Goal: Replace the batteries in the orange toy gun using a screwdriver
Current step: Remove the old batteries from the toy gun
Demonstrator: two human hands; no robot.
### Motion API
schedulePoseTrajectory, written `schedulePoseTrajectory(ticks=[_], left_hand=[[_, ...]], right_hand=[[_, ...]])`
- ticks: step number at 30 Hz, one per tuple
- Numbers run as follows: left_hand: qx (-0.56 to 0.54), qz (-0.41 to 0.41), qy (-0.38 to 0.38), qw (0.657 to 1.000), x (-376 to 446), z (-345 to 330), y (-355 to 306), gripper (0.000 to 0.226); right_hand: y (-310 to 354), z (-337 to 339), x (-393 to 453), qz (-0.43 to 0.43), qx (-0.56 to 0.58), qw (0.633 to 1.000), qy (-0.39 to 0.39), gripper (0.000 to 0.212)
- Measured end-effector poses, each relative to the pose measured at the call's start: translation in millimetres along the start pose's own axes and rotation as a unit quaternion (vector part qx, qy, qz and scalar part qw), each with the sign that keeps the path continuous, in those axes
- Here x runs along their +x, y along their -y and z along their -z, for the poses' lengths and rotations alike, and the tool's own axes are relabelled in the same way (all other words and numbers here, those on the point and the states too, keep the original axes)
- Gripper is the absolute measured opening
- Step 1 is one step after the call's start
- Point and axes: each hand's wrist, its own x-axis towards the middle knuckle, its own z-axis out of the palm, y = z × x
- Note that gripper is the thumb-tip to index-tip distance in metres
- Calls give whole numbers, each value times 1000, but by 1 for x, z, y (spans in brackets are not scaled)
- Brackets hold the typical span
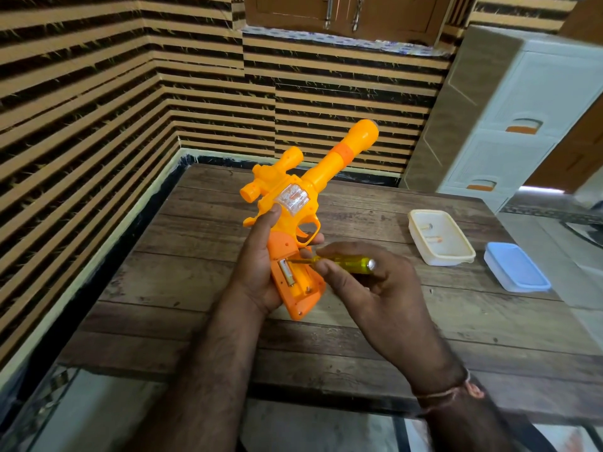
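Observation:
My left hand [257,256] grips the orange toy gun [303,197] around its grip, barrel pointing up and away over the wooden table [202,256]. The battery compartment [295,275] in the grip lies uncovered, with one battery [287,272] along its left side. My right hand [368,282] holds a screwdriver with a clear yellow handle [349,264]. Its tip reaches into the top of the compartment beside the battery.
An open white container [456,259] with two batteries inside sits on the table to the right. A container with a blue lid [517,270] lies just beyond it. A white drawer cabinet [509,119] stands at the back right. Striped walls close in the left and rear.

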Motion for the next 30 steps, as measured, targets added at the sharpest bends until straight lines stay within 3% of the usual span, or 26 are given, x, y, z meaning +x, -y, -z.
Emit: schedulePoseTrajectory(ticks=[4,14,23,30], left_hand=[[-4,8,6,1000,2,3,1,67],[14,0,31,999,-4,-5,-1,51],[1,14,19,1000,-2,2,-3,66],[10,-2,8,1000,1,0,-4,66]], right_hand=[[5,3,2,8,-4,1000,11,28],[3,2,1,4,29,1000,2,28],[4,1,-1,-10,-2,999,45,26],[13,-6,-1,46,82,994,-49,13]])
